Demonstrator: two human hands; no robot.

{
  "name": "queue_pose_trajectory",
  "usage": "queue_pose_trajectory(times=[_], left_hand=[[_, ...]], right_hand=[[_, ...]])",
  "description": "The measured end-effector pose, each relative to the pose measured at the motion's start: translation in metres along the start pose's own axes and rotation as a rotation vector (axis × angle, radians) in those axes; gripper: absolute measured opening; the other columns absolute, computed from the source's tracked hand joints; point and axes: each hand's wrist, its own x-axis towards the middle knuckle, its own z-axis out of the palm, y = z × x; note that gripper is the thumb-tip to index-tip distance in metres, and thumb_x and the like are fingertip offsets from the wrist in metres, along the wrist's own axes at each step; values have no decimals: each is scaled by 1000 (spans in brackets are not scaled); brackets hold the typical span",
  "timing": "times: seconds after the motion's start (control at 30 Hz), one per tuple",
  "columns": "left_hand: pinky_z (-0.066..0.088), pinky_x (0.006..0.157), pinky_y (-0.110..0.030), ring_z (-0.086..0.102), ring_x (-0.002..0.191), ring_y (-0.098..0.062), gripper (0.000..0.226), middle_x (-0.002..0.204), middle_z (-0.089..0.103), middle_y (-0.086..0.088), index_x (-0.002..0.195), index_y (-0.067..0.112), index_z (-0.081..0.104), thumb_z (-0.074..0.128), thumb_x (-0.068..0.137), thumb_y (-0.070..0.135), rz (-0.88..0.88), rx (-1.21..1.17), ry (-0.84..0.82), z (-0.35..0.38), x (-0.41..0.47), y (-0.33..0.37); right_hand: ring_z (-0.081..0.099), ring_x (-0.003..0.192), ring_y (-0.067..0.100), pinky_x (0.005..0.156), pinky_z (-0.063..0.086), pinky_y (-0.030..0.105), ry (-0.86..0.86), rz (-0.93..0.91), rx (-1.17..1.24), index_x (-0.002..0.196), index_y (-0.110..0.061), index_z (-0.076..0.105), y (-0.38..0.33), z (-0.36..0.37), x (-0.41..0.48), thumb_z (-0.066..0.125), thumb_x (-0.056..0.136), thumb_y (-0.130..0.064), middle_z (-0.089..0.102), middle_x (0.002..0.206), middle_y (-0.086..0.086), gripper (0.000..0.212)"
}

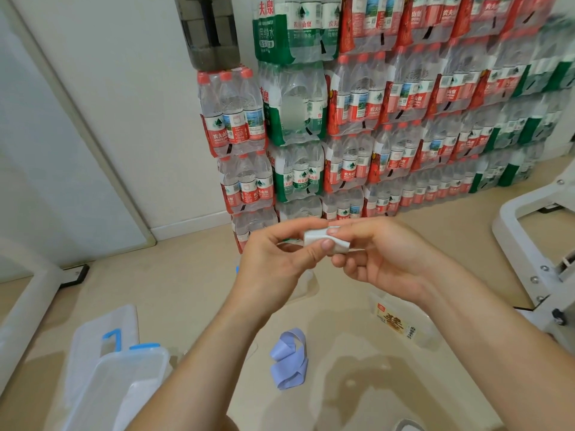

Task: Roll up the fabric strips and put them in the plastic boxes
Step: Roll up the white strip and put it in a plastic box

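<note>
At the centre of the frame we held a white fabric strip (323,241), wound into a small tight roll, between both hands and raised well above the floor. Our left hand (277,262) gripped the roll's left end, thumb pressed on its front face and fingers curled behind it; our right hand (378,255) pinched the right end, the thumb tip lying on top of the roll and the other fingers folded beneath. Both hands were therefore closed narrowly on the same roll. Below the hands, in the lower middle of the frame, a lavender fabric strip (289,359) lay loose and looped on the beige floor (193,293), not rolled. In the lower left corner sat a clear plastic box (124,387) with blue latches, and just behind it a clear lid (102,325) lay flat; we could not tell what the box contained. To the right of the lavender strip, partly hidden by our right forearm, lay a clear packet with a yellow label (395,325). Stacked packs of bottled water (373,119) filled the upper middle and right of the frame, against a white wall (124,88). A white metal frame (535,244) stood at the right edge.
</note>
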Motion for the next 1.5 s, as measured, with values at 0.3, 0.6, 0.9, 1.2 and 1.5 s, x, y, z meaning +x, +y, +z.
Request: queue_pose_trajectory(times=[0.3,0.6,0.9,1.2,1.5], left_hand=[[55,77,-36,61,73,-24,13,81,71,-7,87,23,76,73,79,13,-107,-193,136,2,2,1],[51,79,-29,66,91,-12,12,98,72,-2,101,16,56,62,91,18,-183,-212,32,13,-2,1],[29,105,-17,41,127,-12,77,140,47,12,136,26,46,81,67,23,552,876,-153,7,-2,-1],[37,88,-9,53,100,-1,61,105,64,14,113,21,67,83,55,34,483,698,8,8,-4,1],[49,87,-14,59,107,1,54,119,57,9,116,36,60,83,67,29,45,263,-292,1,-9,12]], right_hand=[[65,70,10,70,54,22,0,-378,-308,98,-14,76,6,8,-3,73,79,-19,72,83,7,20],[70,74,9,76,51,22,232,-513,-247,116,-19,64,6,9,3,79,72,-9,73,84,2,47],[49,89,27,83,40,48,-19,-298,-279,103,-14,71,-2,-8,2,79,56,-17,56,96,43,48],[66,82,21,79,53,40,-19,-242,-341,113,-17,62,1,-5,-1,80,71,-15,69,89,15,45],[71,73,11,72,54,30,4,-282,-555,135,-30,41,-2,-10,-7,81,71,-12,75,80,-1,77]])
